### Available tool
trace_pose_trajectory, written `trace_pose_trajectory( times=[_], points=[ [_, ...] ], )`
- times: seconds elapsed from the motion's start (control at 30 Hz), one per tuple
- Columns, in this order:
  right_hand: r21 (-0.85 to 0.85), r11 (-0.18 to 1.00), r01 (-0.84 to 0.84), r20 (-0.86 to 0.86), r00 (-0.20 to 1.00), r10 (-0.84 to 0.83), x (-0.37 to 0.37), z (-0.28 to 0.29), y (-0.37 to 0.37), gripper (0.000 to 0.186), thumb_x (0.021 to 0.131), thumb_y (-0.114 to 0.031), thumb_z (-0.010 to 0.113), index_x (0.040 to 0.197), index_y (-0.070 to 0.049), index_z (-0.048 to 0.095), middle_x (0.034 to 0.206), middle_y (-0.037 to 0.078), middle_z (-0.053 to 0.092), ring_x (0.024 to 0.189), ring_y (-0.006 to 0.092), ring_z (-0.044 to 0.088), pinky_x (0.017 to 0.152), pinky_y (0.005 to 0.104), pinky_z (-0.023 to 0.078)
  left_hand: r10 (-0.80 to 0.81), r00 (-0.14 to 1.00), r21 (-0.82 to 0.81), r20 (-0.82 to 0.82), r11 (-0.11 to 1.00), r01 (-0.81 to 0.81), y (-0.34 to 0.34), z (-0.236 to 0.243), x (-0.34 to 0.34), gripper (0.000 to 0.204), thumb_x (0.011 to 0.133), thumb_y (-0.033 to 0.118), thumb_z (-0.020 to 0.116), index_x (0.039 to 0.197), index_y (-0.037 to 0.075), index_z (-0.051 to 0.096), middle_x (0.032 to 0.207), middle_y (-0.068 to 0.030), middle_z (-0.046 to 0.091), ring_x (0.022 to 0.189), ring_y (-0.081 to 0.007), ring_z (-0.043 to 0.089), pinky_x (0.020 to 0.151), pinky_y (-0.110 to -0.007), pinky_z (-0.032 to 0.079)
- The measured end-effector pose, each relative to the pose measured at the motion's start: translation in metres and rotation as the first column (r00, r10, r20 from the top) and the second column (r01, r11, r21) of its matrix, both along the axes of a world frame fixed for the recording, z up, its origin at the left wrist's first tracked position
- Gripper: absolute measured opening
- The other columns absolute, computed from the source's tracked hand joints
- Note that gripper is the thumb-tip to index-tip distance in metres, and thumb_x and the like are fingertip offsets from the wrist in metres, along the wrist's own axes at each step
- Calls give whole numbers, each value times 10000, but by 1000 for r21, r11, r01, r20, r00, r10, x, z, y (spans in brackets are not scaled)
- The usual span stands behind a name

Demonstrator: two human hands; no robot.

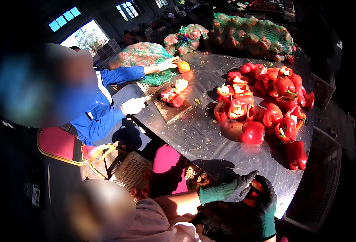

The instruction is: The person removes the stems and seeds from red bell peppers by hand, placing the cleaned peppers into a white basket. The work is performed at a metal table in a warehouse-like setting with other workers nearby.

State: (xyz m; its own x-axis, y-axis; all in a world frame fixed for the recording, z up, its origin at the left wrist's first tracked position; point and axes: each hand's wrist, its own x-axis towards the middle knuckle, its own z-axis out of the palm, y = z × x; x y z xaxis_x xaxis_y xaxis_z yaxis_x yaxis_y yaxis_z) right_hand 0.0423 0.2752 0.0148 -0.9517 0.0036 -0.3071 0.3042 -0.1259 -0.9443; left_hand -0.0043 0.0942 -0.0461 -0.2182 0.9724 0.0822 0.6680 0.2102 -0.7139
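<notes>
Black-and-green work gloves cover both of my hands, close together at the table's near edge. My left hand [235, 190] curls around one side of a red bell pepper [251, 199]. My right hand [268, 203] closes on its other side, and the gloves hide most of the pepper. Just beyond, a whole red bell pepper [296, 155] lies at the table's right edge. Another whole bell pepper [252, 133] rests farther in. Behind these spreads a pile of red bell peppers [285, 86], several cut open with pale insides showing.
Across the steel table [210, 141], a co-worker in a blue jacket [105, 117] touches an orange-red pepper [183, 67] beside a wooden board [172, 114] bearing cut pepper. Full green mesh sacks [252, 38] line the far edge. Plastic crates [131, 171] stand below the table.
</notes>
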Motion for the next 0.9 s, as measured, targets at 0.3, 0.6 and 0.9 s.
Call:
trace_pose_trajectory(
  times=[0.3, 0.6, 0.9],
  points=[
    [441, 896, -49, -483, 829, 283, -7, -25, 33, 572, 733, 113, 510, 1285, -26, 568, 1215, 195, 625, 1150, 362, 603, 991, 397, 465, 309, 392, -20, 867, 807, -591, -78, 47, 42, 363, 902, 269, 565, 1194, 62, 624, 716, -201, 640, 592, -386, 614, 560, -486, 497],
    [909, 372, 187, -407, 583, 703, -20, -54, 1, 454, 769, -32, 592, 1221, -52, 629, 1218, 172, 625, 1147, 327, 605, 965, 433, 490, 236, -68, -218, 969, 696, -684, -112, 47, 36, 410, 871, 275, 690, 1252, 146, 615, 1033, -178, 681, 847, -333, 690, 716, -401, 551],
    [-32, 950, 311, -170, 935, -312, -25, -48, 48, 393, 884, -59, 564, 1268, 29, 557, 1204, 130, 629, 1129, 221, 601, 992, 325, 458, -32, 368, 347, 929, 417, -840, -93, 53, -56, 295, 903, 49, 638, 1190, -14, 619, 970, -132, 712, 907, -155, 676, 791, -307, 537]
  ],
)
